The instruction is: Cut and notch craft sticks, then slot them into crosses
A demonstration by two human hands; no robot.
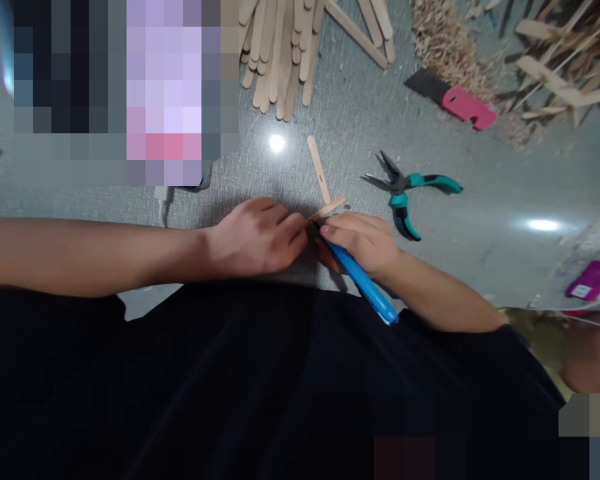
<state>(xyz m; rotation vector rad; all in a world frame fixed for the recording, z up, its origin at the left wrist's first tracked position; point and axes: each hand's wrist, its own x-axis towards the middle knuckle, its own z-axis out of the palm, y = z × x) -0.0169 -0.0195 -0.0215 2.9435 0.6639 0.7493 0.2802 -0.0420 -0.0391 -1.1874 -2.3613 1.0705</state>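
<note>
Two hands sat at frame centre: left hand [253, 237] closed, pinching a thin wooden stick [329, 209] by its end, right hand [363, 243] gripping a blue cutter [366, 285] w/ tip at it — I judged the stick light, stiff, prob brittle, best held near the blade.

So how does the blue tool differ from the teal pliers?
The blue tool is gripped in the right hand, against a wooden stick the left hand pinches; the teal pliers lie untouched. The blue tool has one straight handle; the pliers have two, spread apart. Both have coloured handles.
</note>
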